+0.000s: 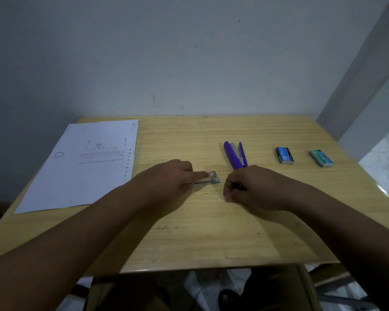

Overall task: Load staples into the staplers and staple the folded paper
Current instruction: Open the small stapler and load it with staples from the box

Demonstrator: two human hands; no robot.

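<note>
My left hand [166, 178] rests on the wooden table [211, 232] and grips a small metal stapler [208, 178], with the forefinger laid along its top; most of the stapler's body is hidden under the hand. My right hand [247, 187] is curled just to the right of it, fingers closed around a small dark object that I cannot identify. A purple stapler [235, 154] lies open behind my right hand. Two staple boxes lie to the right: a blue one [284, 155] and a green one [321, 158]. A printed white sheet of paper [83, 164] lies flat at the left.
The table stands against a pale wall at the back. A marble-look surface [384, 162] adjoins the table's right side. Below the near edge I see a dark chair and floor.
</note>
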